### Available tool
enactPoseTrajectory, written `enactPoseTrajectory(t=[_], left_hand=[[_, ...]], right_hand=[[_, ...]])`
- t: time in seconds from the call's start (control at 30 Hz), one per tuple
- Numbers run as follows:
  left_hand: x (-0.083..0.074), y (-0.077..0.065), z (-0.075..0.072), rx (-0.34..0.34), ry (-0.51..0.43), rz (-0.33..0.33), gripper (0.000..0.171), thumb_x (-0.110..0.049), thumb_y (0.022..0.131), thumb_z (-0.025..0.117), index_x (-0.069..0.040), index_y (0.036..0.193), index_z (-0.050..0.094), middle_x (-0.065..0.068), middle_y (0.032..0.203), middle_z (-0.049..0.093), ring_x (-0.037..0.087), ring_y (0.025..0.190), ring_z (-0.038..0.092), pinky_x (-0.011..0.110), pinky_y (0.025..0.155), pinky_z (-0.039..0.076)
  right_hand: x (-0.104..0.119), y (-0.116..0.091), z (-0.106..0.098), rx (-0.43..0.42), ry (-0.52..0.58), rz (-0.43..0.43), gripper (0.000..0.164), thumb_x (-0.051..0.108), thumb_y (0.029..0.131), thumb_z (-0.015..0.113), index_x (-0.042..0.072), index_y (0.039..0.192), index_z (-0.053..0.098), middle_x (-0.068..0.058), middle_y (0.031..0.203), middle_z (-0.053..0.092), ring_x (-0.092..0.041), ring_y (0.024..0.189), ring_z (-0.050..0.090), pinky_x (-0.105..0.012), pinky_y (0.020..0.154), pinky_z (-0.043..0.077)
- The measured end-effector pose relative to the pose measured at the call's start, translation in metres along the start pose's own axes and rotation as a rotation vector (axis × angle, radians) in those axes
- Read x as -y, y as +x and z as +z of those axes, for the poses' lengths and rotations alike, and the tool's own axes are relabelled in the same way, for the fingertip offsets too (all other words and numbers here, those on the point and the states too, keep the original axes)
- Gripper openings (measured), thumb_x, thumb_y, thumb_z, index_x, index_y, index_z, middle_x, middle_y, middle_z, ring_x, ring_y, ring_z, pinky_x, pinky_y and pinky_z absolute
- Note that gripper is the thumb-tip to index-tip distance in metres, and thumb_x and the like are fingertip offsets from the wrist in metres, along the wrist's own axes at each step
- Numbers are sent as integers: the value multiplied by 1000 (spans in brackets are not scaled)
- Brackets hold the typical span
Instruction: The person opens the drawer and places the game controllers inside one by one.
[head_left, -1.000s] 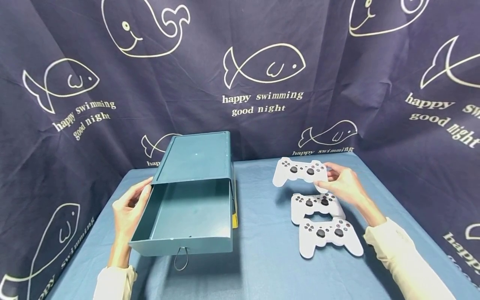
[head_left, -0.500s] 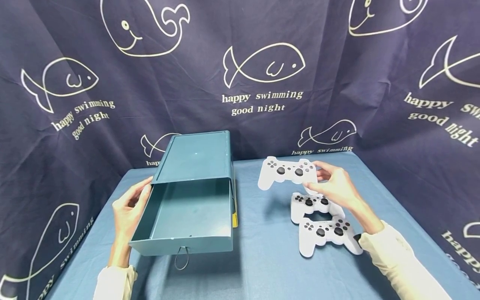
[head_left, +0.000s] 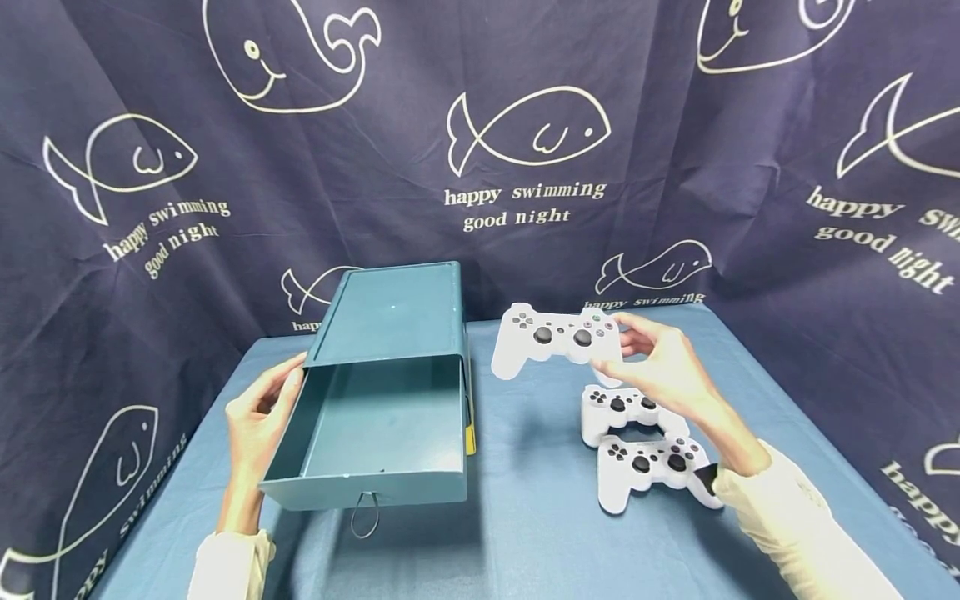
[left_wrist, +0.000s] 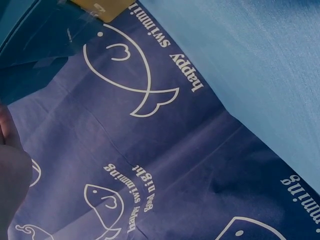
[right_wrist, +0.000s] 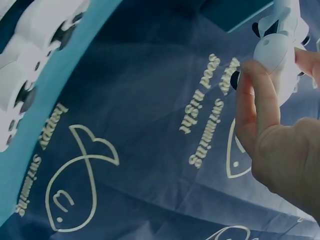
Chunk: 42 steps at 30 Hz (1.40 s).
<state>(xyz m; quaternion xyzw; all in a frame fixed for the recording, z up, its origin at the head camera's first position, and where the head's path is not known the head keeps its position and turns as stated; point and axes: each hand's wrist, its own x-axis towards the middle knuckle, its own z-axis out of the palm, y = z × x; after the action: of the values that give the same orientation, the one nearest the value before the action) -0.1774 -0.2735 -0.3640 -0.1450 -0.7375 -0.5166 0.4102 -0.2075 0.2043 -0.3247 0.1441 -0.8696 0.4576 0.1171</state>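
Note:
A blue-green drawer box [head_left: 393,312] stands at left with its drawer [head_left: 378,417] pulled out toward me and bare inside. My left hand [head_left: 258,417] holds the box's left side, its fingertips at the casing's front edge and thumb along the drawer wall. In my right hand [head_left: 663,367] is a white game controller [head_left: 555,333], pinched by its right grip and raised above the table. Two more white controllers lie below it, a rear one [head_left: 600,425] and a front one [head_left: 652,471] that overlaps it. The right wrist view shows thumb and fingers around the held controller [right_wrist: 274,52].
A wire loop pull [head_left: 365,517] hangs from the drawer front. Something yellow [head_left: 470,439] shows at the box's right side. Blue cloth covers the table [head_left: 540,533]. Behind and beside it hangs a dark fabric curtain [head_left: 525,258] with fish prints.
My right hand has carried the controller leftward and slightly up, toward the drawer box. My left hand, the box and the two lying controllers have stayed in place.

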Motion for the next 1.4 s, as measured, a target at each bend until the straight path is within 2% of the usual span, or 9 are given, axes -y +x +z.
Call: enactPoseTrajectory(t=[0.13,0.37,0.47,0.57,0.7,0.87,0.97,1.2,1.4], left_hand=[[-9,1,2,1,-17,7,25,19,92,62,16,116,70,-13,98,75,-5,77,65,11,67,47],[20,-2,-4,9,-6,-13,28,15,94,65,9,120,73,-12,102,76,-3,77,67,12,66,48],[22,-3,-4,11,-4,-15,28,15,93,66,9,120,73,-12,102,76,-2,76,66,12,65,47],[19,-2,-2,9,-4,-22,29,16,93,65,10,120,72,-15,101,75,-3,75,65,12,64,47],[3,-1,1,-1,-5,-9,27,18,93,63,13,118,71,-16,99,74,-5,74,64,11,63,47],[-14,1,3,-7,-38,36,24,17,93,62,18,116,69,-6,99,77,-4,73,64,11,64,47],[-15,1,4,-12,-56,45,23,17,93,62,19,116,69,-2,99,77,-3,73,65,11,65,48],[-14,0,4,-10,-20,43,23,16,93,62,18,116,69,-6,99,77,-4,73,64,11,65,47],[-14,1,6,-8,-52,56,23,17,93,62,20,115,68,-3,100,77,-3,75,65,11,66,47]], right_hand=[[11,-3,2,8,17,-10,68,17,86,84,0,146,56,-16,109,72,-25,100,70,-16,82,49],[29,-6,8,30,75,-42,63,16,85,85,2,141,61,-13,104,73,-23,96,71,-17,85,49],[36,-7,12,40,112,-52,61,15,84,85,3,139,62,-12,101,73,-22,94,71,-18,85,50],[45,-8,17,52,152,-63,59,13,83,85,3,137,63,-11,101,72,-22,93,71,-19,84,51],[55,-9,26,80,199,-87,56,10,82,85,2,134,65,-11,101,72,-22,91,71,-21,82,52],[66,-9,40,118,220,-120,52,8,81,85,4,129,68,-7,99,71,-21,89,70,-25,77,53],[74,-9,47,145,223,-137,50,8,80,85,9,127,69,-5,96,72,-20,89,70,-27,73,53],[87,-10,65,203,255,-159,50,8,78,83,13,126,70,-2,95,72,-20,87,70,-33,72,54],[94,-9,73,232,210,-187,50,13,77,81,18,126,70,3,93,71,-17,87,69,-39,75,53]])
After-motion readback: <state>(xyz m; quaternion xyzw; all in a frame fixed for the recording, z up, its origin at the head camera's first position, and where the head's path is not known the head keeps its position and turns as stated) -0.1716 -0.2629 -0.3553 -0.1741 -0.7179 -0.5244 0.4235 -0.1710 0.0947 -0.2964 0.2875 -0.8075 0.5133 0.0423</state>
